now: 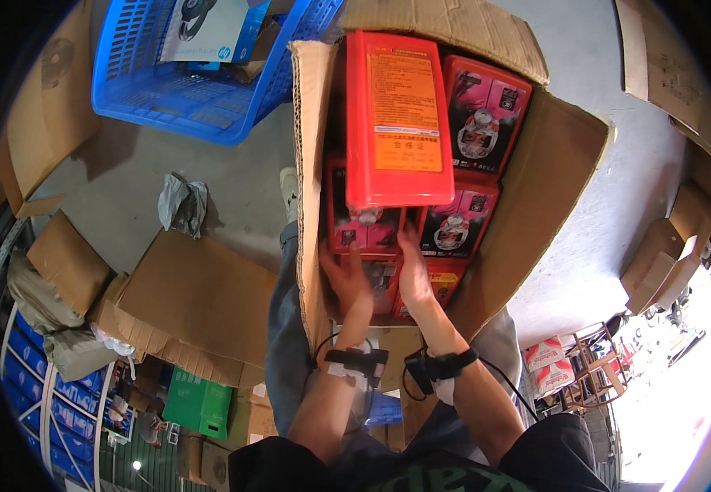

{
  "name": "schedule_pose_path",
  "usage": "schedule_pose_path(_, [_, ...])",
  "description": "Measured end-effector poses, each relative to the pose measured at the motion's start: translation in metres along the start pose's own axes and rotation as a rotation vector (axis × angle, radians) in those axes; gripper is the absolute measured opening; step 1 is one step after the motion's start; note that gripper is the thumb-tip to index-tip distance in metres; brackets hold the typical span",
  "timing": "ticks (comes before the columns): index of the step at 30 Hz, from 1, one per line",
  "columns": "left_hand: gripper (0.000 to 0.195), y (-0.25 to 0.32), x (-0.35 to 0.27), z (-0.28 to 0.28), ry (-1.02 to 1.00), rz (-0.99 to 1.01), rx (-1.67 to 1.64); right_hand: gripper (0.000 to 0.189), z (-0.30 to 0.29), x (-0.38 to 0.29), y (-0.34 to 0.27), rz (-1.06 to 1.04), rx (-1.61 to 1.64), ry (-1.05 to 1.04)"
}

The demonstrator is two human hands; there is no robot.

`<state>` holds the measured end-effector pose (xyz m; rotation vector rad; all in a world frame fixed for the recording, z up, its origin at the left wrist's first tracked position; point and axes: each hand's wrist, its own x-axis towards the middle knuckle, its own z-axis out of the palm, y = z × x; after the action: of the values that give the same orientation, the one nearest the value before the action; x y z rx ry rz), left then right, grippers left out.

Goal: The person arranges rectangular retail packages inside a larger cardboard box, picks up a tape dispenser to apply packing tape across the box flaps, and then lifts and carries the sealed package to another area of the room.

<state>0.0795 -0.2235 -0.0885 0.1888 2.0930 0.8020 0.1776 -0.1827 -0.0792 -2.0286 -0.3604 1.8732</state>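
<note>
An open cardboard carton (515, 209) holds several red boxes with pictures of a hooded mask on them. My left hand (354, 286) is at the lower left corner of one such red box (377, 237), its thumb over the near edge. My right hand (414, 273) presses along that box's right side, fingertips down in the gap beside the neighbouring masked-picture box (454, 227). Over the far end of the gripped box lies a larger red box (358, 123) with an orange printed label facing up. Both wrists carry black straps with cables.
Beyond the carton's left side stands a blue plastic basket (171, 101) with a headset box inside. A crumpled grey plastic bag (183, 203) and flattened cardboard (198, 301) lie to the left. Cardboard boxes (663, 258) stand at the right. My legs flank the carton's near end.
</note>
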Motion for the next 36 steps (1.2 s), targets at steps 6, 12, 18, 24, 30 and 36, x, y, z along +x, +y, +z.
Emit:
schedule_pose_path(6, [0.069,-0.019,0.013,-0.03,-0.12,0.027,0.144,0.077,0.011,-0.03,-0.091,-0.032,0.469,0.117])
schedule_pose_path(12, [0.069,-0.022,0.018,-0.024,-0.185,0.047,0.057,0.088,-0.004,0.018,-0.173,0.194,0.558,-0.232])
schedule_pose_path(18, [0.069,-0.02,0.022,-0.029,-0.254,0.068,0.137,0.082,-0.007,0.008,-0.178,0.182,0.43,-0.125])
schedule_pose_path(24, [0.067,-0.027,0.023,-0.031,-0.241,0.049,0.105,0.072,-0.06,-0.071,-0.105,0.102,0.984,-0.216])
schedule_pose_path(30, [0.063,-0.042,0.029,-0.04,-0.258,0.132,0.213,0.077,-0.081,-0.078,-0.023,0.312,1.157,-0.205])
schedule_pose_path(36, [0.066,-0.029,0.024,-0.035,-0.251,0.065,0.203,0.094,-0.051,-0.091,-0.046,0.033,1.282,-0.021])
